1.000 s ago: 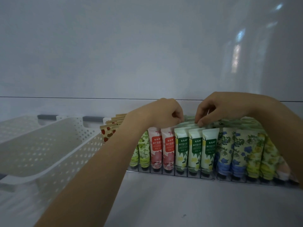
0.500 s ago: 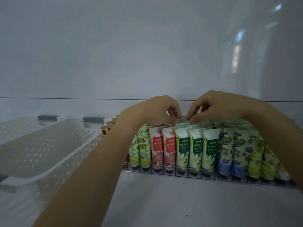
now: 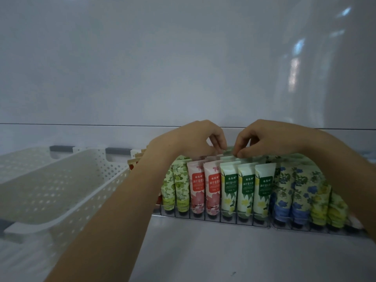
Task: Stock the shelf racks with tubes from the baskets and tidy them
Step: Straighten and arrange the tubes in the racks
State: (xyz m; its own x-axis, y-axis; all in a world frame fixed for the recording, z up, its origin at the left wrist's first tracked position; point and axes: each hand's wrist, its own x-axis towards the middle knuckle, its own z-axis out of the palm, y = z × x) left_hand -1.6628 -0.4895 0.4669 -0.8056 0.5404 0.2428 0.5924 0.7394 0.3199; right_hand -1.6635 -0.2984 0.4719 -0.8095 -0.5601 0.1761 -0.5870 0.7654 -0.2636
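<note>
1. Two hands, left hand (image 3: 189, 139) and right hand (image 3: 266, 137), are curled with fingertips pinched on the crimped top of a pale green plastic tube (image 3: 226, 158), deep in the clear divided rack (image 3: 262, 225).
2. If it is tugged unevenly, front tubes could be tipped from their slots.
3. A white perforated plastic basket (image 3: 61, 180) is seen at left. Room is limited by tightly packed pink floral tubes (image 3: 196, 186).

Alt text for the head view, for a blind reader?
The left hand and right hand pinch the tops of pale green tubes at the back of a clear rack on a white shelf. Other patterned tubes stand upright beside them; a white perforated basket sits to the left.
</note>
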